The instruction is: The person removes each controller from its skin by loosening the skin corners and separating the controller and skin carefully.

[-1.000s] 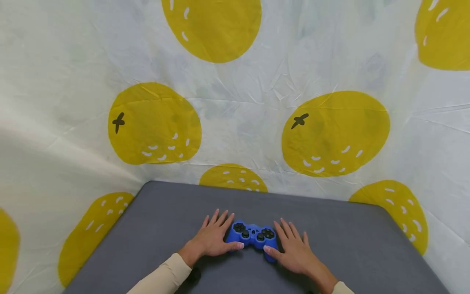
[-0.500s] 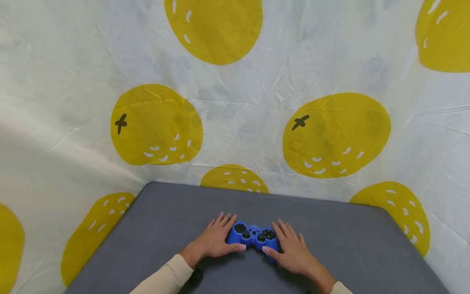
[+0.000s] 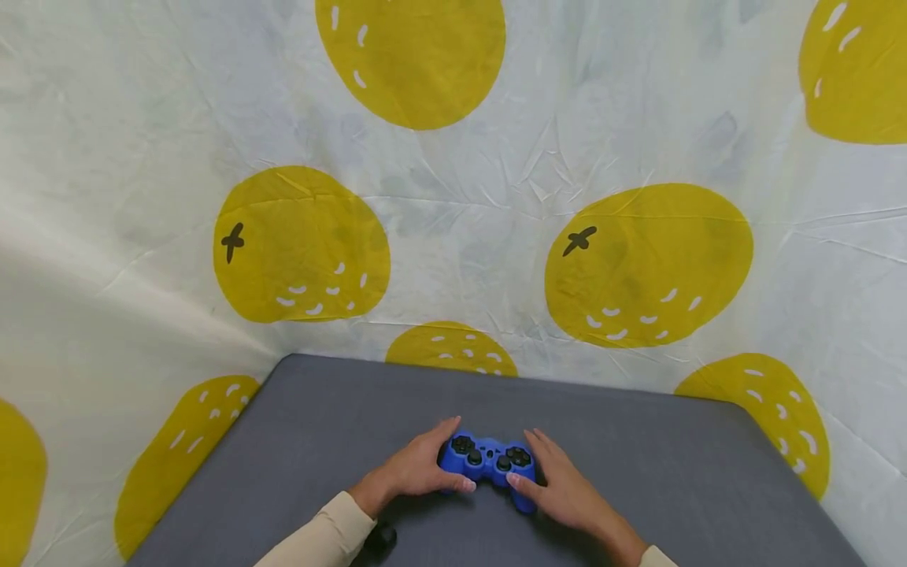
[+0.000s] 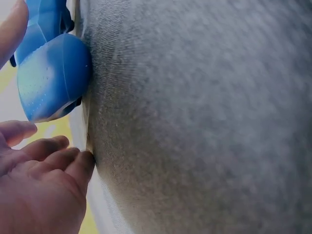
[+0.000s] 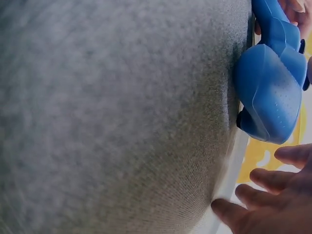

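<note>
A blue game controller (image 3: 490,471) with black buttons and thumbsticks lies face up on the grey tabletop. My left hand (image 3: 416,466) stands at its left side, with the thumb by the near edge of the left grip. In the left wrist view a gap shows between the fingers (image 4: 74,165) and the controller's grip (image 4: 53,80). On the other side my right hand (image 3: 567,488) is beside the right grip, its thumb over that grip. The right wrist view shows those fingers (image 5: 265,180) apart from the controller (image 5: 273,95), fingertips low near the table surface.
The grey table (image 3: 319,425) reaches back to a white cloth (image 3: 468,260) printed with large yellow fruit, which also hangs at both sides. A small black object (image 3: 383,537) sits under the left sleeve (image 3: 322,531).
The left hand's fingers, spread flat before, have drawn together and turned onto their edge beside the controller. The right fingers have likewise closed up and tilted. The controller stays in place.
</note>
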The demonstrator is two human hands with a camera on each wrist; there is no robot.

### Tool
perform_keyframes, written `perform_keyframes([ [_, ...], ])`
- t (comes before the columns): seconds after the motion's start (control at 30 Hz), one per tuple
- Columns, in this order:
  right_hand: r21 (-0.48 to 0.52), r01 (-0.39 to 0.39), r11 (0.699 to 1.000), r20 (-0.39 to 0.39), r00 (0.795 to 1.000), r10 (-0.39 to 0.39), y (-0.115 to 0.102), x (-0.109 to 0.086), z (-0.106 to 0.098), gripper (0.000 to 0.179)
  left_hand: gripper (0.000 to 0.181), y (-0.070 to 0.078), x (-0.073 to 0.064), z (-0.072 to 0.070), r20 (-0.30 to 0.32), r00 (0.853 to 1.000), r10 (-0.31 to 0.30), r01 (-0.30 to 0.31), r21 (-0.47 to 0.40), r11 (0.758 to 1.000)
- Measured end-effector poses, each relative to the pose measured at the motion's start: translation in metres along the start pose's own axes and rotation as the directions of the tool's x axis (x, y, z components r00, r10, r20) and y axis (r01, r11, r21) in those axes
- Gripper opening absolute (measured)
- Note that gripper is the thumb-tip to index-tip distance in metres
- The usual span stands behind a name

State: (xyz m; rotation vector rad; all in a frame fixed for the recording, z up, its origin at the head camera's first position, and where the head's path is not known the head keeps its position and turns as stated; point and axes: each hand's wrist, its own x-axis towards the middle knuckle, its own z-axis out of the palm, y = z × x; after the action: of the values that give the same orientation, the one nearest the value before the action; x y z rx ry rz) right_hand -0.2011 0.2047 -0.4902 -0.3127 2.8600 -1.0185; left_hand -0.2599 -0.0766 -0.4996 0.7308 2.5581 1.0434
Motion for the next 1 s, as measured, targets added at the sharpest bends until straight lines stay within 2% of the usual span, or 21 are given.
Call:
perform_keyframes([
  [0.23, 0.118, -0.055, 0.992, -0.031, 0.998, 0.059, 0.0, 0.002, 0.001, 0.079, 0.105, -0.001, 0.001, 0.002, 0.006, 1.0, -0.018, 0.019, -0.116, 0.993],
  [0.33, 0.206, -0.075, 0.976, -0.046, 0.995, 0.086, 0.001, 0.004, 0.002, 0.076, 0.101, 0.0, 0.003, 0.002, 0.003, 1.0, -0.008, 0.008, -0.201, 0.979],
  [0.47, 0.353, -0.082, 0.932, -0.03, 0.995, 0.099, 0.002, 0.008, 0.0, 0.078, 0.094, 0.0, 0.006, 0.001, -0.005, 1.0, 0.017, -0.018, -0.362, 0.932],
  [0.6, 0.423, -0.091, 0.902, 0.008, 0.995, 0.097, 0.001, 0.01, -0.002, 0.081, 0.089, -0.003, 0.009, 0.0, 0.006, 1.0, 0.004, -0.001, -0.467, 0.884],
  [0.8, 0.537, -0.127, 0.834, 0.06, 0.992, 0.113, 0.003, 0.013, 0.002, 0.081, 0.084, -0.005, 0.009, 0.0, 0.026, 0.999, -0.03, 0.039, -0.558, 0.829],
  [1.0, 0.633, -0.18, 0.753, 0.084, 0.983, 0.164, 0.006, 0.015, 0.004, 0.079, 0.08, -0.004, 0.007, 0.0, 0.045, 0.997, -0.058, 0.073, -0.595, 0.8],
])
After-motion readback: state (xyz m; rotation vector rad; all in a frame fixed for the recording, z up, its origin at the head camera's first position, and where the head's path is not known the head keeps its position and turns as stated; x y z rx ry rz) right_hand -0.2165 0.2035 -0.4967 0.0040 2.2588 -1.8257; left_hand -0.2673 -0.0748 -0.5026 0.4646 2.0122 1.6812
